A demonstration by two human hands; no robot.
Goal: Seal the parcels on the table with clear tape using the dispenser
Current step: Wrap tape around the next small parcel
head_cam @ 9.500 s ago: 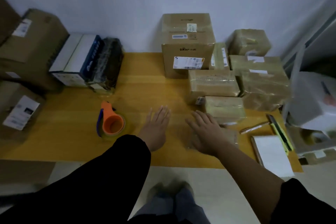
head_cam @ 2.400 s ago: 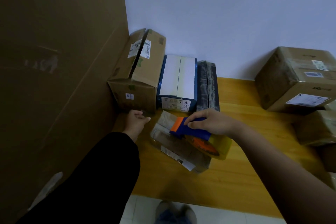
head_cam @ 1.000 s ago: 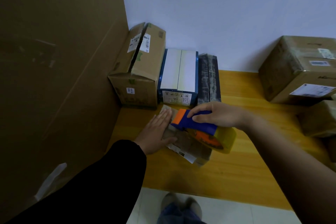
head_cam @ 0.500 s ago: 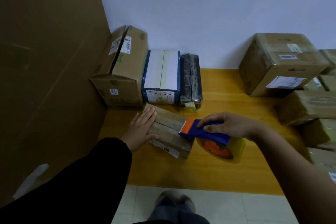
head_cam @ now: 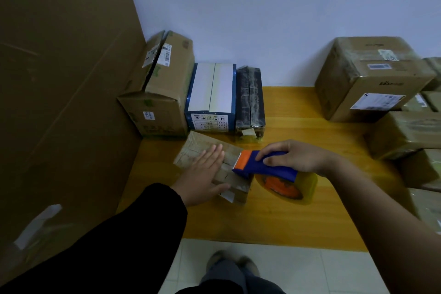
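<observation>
A small flat brown parcel lies at an angle on the yellow wooden table, near its left end. My left hand presses flat on the parcel's top, fingers straight. My right hand grips the blue handle of the tape dispenser. Its orange nose rests at the parcel's right edge, and the roll of clear tape hangs beside the parcel over the table.
A tall cardboard sheet walls off the left. Behind the parcel stand a brown box, a blue-and-white box and a black wrapped box. A large labelled box and stacked parcels fill the right side.
My right hand has drawn the dispenser rightward across the parcel to its right edge. My left hand, earlier beside the parcel, now presses flat on it.
</observation>
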